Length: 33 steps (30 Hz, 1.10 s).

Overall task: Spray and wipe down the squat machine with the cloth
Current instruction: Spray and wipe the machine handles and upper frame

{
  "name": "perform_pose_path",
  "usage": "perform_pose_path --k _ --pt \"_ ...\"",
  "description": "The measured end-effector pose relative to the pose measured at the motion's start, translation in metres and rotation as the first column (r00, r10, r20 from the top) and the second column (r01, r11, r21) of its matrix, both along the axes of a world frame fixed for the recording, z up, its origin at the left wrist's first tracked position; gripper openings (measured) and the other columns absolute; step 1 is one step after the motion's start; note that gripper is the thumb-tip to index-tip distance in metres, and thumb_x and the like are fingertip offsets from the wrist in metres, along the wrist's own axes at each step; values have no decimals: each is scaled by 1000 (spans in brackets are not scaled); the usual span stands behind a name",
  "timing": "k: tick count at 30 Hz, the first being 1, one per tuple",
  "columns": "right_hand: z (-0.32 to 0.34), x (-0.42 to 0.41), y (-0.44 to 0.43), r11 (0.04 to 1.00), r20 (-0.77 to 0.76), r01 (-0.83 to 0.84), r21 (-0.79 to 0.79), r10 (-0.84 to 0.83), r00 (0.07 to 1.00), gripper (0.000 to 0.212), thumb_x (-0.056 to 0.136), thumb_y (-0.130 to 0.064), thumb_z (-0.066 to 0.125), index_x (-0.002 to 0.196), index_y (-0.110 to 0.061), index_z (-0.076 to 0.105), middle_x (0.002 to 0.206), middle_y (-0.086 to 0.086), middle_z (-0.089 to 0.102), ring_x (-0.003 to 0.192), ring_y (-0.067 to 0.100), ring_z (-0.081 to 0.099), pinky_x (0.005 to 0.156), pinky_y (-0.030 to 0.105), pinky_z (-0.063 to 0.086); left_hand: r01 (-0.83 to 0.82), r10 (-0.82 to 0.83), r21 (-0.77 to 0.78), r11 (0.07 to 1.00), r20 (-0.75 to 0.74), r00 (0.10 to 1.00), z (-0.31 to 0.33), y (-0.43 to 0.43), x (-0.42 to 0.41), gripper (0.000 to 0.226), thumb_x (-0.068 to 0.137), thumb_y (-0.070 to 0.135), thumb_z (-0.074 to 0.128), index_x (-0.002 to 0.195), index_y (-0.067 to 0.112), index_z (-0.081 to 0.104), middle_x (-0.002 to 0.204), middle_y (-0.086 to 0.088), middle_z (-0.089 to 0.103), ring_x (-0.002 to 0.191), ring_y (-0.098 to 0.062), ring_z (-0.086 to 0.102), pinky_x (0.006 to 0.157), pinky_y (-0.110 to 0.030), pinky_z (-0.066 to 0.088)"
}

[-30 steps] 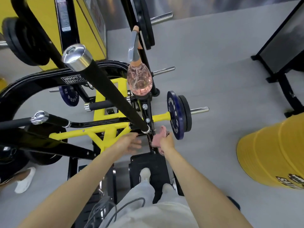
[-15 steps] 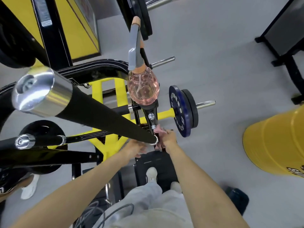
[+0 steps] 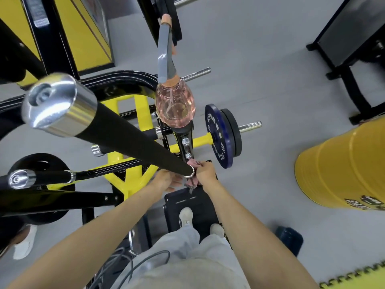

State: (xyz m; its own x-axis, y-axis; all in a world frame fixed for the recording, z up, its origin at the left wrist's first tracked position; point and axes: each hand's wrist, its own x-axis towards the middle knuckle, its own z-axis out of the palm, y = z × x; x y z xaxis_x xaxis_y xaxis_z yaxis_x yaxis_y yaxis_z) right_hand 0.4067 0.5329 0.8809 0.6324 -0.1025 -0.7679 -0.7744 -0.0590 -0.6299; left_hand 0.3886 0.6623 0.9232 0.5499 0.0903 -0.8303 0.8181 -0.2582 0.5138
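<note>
Cloth [image 3: 192, 183], pink and checked, sits bunched in the right hand [image 3: 205, 172], whose fingers curl round it against a black post of the squat machine [image 3: 142, 110], below the pink spray bottle [image 3: 175, 109]. We see the left hand [image 3: 166, 181] just beside it, fingers relaxed, holding nothing.

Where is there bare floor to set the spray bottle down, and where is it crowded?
Bare grey floor lies between the blue weight plate and the yellow barrel. Crowded where the left hand, the right hand gripping the cloth, and the black handle meet.
</note>
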Motion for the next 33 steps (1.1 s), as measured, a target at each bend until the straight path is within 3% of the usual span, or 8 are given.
perform_pose_path --k 9,11,14,18,25,27,30,33 --pt "24 -22 -13 993 -81 78 84 -71 994 23 95 -3 45 97 -14 65 102 4 69 92 24 64 82 31 54 -128 127 0 992 109 986 17 -15 -18 22 102 6 35 99 12 56 92 -13 62 67 -16 53 56 -24 43" --pt "33 -25 -18 992 -52 61 111 -55 997 28 96 2 40 84 -9 61 83 3 68 73 13 63 62 16 50 -153 151 7 988 113 982 18 -16 -22 23 103 9 34 114 13 55 99 -14 62 67 -15 57 57 -25 45" --pt "57 -26 -26 996 2 -31 83 31 1000 35 96 11 33 79 -8 57 49 -7 55 33 -3 46 33 7 31 -248 249 -20 968 79 965 21 -17 -28 21 105 14 34 110 14 54 71 -5 67 48 -11 63 62 -29 47" --pt "76 -29 -30 994 28 -68 87 66 997 24 95 4 44 100 -2 66 88 5 66 29 -3 45 30 10 29 -279 282 -52 959 78 956 29 -25 -35 21 105 17 31 110 15 52 76 -5 66 44 -10 64 63 -30 47" --pt "64 -30 -7 997 100 62 -34 -59 993 23 86 -6 47 98 -10 67 87 12 71 70 29 66 57 37 55 -299 301 -38 954 98 949 37 -34 -42 31 105 17 30 125 11 53 75 -4 59 66 -17 58 68 -32 48" --pt "66 -31 -7 990 125 132 -41 -126 984 23 91 -1 45 93 -10 66 86 9 70 67 28 67 51 33 55 -288 290 -37 957 102 951 38 -31 -44 33 106 18 28 127 12 52 80 -4 65 72 -17 63 72 -33 50" --pt "69 -36 -4 995 61 99 -5 -98 993 17 96 -5 45 99 -9 61 95 7 62 89 26 63 73 30 54 -291 294 -43 956 125 948 40 -23 -48 33 106 18 28 128 13 51 82 -6 67 76 -18 65 78 -36 50" --pt "71 -42 1 987 -6 142 81 -142 990 12 96 -14 51 100 -14 63 89 3 60 73 16 55 51 18 45 -333 336 -40 942 106 936 38 -14 -51 32 106 18 28 127 13 50 79 -5 67 73 -17 65 72 -34 50"
